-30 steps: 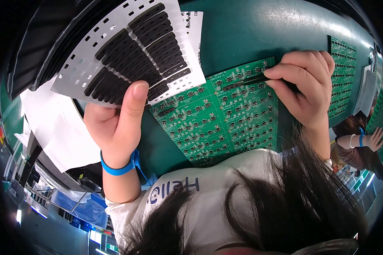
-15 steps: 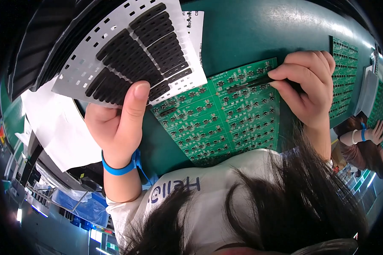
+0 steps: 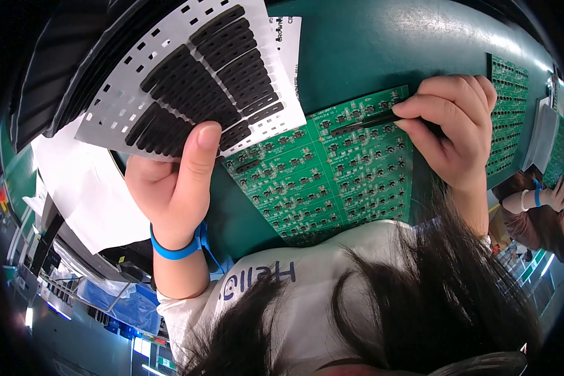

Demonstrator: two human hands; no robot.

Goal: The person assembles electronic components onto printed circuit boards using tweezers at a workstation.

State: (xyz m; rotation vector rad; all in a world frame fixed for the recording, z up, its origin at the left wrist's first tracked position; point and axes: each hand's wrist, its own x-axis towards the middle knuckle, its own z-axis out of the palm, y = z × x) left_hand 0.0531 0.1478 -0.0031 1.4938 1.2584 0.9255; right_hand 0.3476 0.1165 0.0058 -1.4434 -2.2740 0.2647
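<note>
My left hand (image 3: 191,182) is closed on a white backing sheet (image 3: 116,128) that carries rows of black perforated strips (image 3: 191,81), the thumb on top. My right hand (image 3: 454,128) pinches slender black tweezers (image 3: 382,119) between thumb and fingertips. At their tip a small black strip (image 3: 344,131) lies over the upper part of a green circuit board panel (image 3: 294,188); whether it is pressed down I cannot tell. Another black strip (image 3: 247,167) sits on the panel's left side, close to the sheet. The panel holds rows of small black components.
A second green board panel (image 3: 506,113) lies on the green table (image 3: 370,50) to the right. White paper (image 3: 81,194) and a printed sheet (image 3: 289,47) lie near the left hand. At the far right a co-worker's hand (image 3: 554,195) is beside another board.
The tweezers and the strip at their tip have shifted slightly to the left over the panel. My left hand and its sheet are almost still.
</note>
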